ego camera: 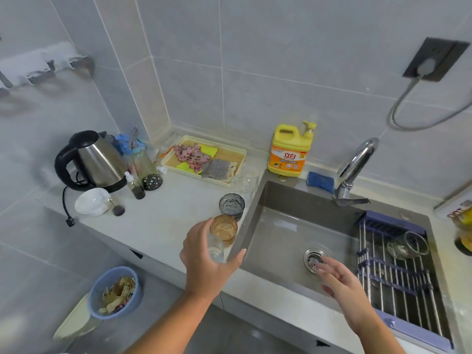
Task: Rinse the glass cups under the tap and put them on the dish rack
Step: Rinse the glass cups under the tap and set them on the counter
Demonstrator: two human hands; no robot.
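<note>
The left hand [204, 259] holds a small clear glass cup [216, 247], fingers and thumb curled round it, right at the edge of the counter [163, 221] beside the sink [281, 226]. The right hand [341, 281] holds nothing. Its fingers are spread wide above the sink, near the drain [313, 259]. I think the clear cup goes under the tap [357, 162] next, and I see no water coming out. Here is what could go wrong. The held cup is very close to the brown cup [224, 229], maybe touching it, and the brown cup stands near the counter's edge. A bump as the hand lifts away could knock it into the sink or onto the floor, and it could break. The grey cup [232, 206] stands just behind and could get pushed too. Glass gets slippery when wet, so the cup could slide out of the hand and hit the hard sink. The tap is on the far side, so the cup must cross the whole sink. On the dish rack [398, 282] a tipped cup [407, 245] lies on its side. It looks like it might roll, and a new cup set too close could bang into it.
</note>
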